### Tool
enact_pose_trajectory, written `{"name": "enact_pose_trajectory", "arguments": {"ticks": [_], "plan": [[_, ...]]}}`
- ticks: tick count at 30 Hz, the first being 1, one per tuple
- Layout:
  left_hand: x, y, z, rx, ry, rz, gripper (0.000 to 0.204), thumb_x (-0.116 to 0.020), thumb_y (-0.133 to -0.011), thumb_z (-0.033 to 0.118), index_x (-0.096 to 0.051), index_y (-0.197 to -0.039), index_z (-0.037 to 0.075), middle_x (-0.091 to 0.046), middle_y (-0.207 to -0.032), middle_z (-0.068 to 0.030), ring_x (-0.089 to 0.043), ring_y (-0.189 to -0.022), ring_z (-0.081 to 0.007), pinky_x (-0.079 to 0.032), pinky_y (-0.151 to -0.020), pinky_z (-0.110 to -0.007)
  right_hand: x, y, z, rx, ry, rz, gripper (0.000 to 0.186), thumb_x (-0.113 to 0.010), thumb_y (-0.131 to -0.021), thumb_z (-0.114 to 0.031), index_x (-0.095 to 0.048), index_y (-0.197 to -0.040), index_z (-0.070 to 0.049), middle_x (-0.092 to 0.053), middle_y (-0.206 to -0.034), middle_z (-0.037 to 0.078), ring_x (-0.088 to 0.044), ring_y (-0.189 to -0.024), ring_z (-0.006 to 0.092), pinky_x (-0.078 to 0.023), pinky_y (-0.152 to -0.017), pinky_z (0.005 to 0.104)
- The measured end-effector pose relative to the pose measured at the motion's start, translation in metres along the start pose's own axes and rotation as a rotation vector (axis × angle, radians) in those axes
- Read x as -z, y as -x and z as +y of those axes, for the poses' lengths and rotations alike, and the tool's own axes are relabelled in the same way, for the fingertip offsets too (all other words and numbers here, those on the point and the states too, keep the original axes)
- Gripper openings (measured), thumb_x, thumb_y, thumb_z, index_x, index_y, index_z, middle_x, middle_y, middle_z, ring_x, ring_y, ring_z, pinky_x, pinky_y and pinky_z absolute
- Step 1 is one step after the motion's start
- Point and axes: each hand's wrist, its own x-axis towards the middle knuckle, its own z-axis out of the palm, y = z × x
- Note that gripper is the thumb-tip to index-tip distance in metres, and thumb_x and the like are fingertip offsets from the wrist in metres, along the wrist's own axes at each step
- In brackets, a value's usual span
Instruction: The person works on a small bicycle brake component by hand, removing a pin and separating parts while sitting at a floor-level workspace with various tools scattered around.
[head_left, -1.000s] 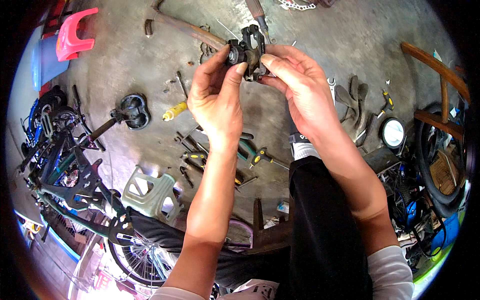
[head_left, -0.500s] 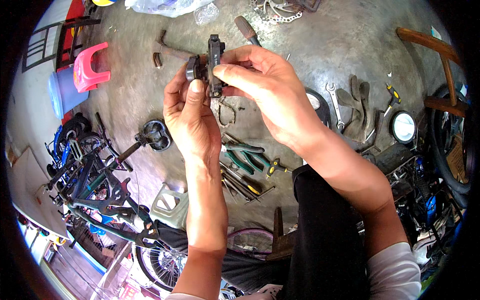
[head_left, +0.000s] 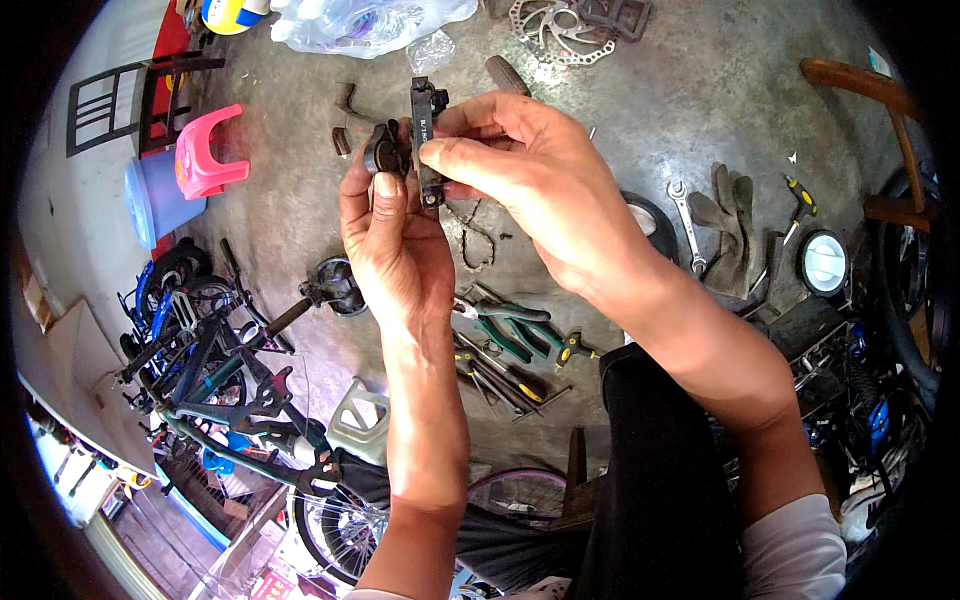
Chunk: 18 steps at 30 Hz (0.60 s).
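In front of me, above the floor, my left hand [head_left: 398, 230] grips a black, rounded brake caliper [head_left: 384, 148] between thumb and curled fingers. My right hand [head_left: 510, 160] pinches a narrow black adapter bracket [head_left: 424, 140] that stands upright beside the caliper, its thumb on the bracket's face and the fingers behind it. Small bolts show at both ends of the bracket. Whether the two parts are joined I cannot tell. Past the hands, a brake rotor [head_left: 560, 35] lies on the floor.
Below my hands lie green-handled pliers [head_left: 520, 335] and a yellow-black T-handle tool [head_left: 573, 350]. A wrench [head_left: 686, 225], a glove [head_left: 730, 230] and a white-lidded tin [head_left: 825, 263] lie to the right. At left are a bicycle frame [head_left: 220, 400] and a pink stool [head_left: 208, 155].
The view has shifted, so the floor things appear farther right and lower. Both hands keep their grips; the caliper and bracket appear slightly turned.
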Motion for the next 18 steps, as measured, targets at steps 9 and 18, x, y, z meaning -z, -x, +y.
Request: {"name": "enact_pose_trajectory", "arguments": {"ticks": [9,18], "plan": [[-0.0017,0.0005,0.0026,0.015,0.012,-0.01,0.031,-0.064,-0.097,0.011,-0.06,-0.127,0.006,-0.065,-0.128,-0.0132,-0.063,-0.118,-0.0209,-0.048,-0.104,-0.037,0.004,0.0016,-0.0049,-0.065,0.042,-0.082,0.025,-0.07,-0.091,-0.012,-0.063,-0.111,0.002,-0.065,-0.104,0.006,-0.062,-0.095,0.0136,-0.051,-0.083,0.0291],[-0.0021,0.0,-0.0025,-0.01,-0.018,0.009,0.032,-0.066,-0.096,0.01,-0.06,-0.127,0.005,-0.066,-0.126,-0.0132,-0.063,-0.114,-0.0218,-0.048,-0.102,-0.038,0.006,0.0036,-0.0012,-0.1,0.035,-0.06,0.026,-0.07,-0.092,-0.014,-0.063,-0.111,0.001,-0.066,-0.105,0.006,-0.063,-0.097,0.0139,-0.051,-0.086,0.0303]]}}
